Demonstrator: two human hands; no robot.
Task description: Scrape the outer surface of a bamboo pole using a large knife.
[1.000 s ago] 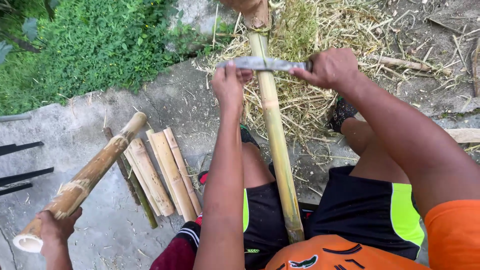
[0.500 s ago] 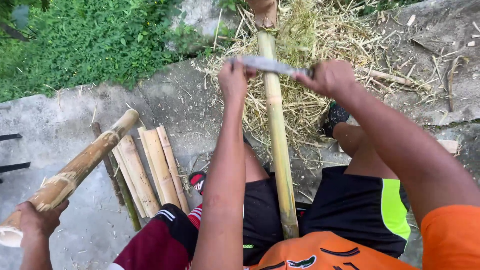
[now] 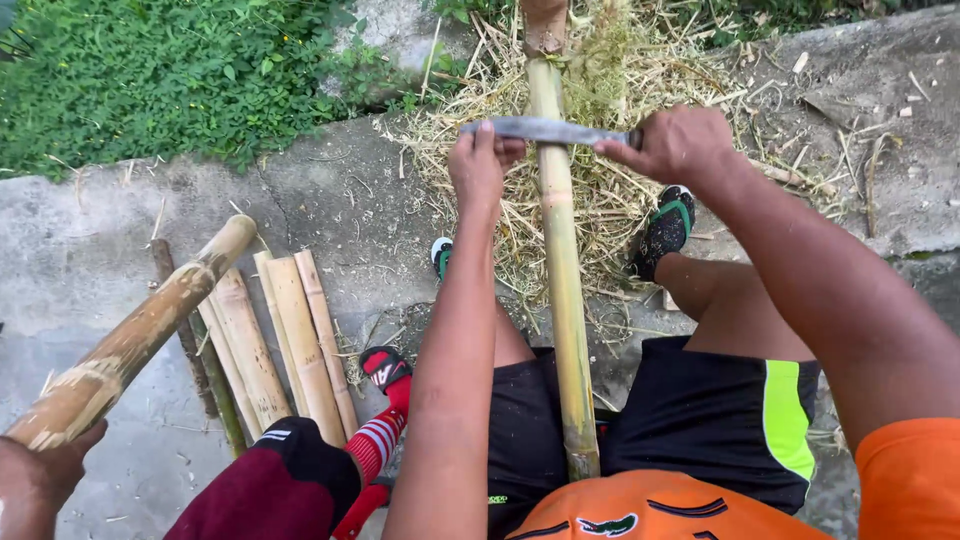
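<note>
Head view, only one: person seated on the concrete ground [image 3: 330,200], long bamboo pole [image 3: 560,300] running from their lap straight out between the legs, far end lost in a heap of dry shavings [image 3: 610,130]. Knife [image 3: 545,130] lies crosswise on the pole near its far end. Left hand [image 3: 477,165] has fingers curled down over the blade's tip end; right hand [image 3: 678,143] is wrapped tight round the handle, fingers pressed together. Looks like a two-handed scraping stroke. To do it well, I'd say: keep the blade square to the pole, shallow angle, equal pressure on both ends, left fingers on the spine and off the edge. Beside them a co-worker's hand [image 3: 40,480] grips a second bamboo pole [image 3: 140,335]; split bamboo slats [image 3: 285,340] lie flat on the ground, near a red-socked leg [image 3: 375,440].
</note>
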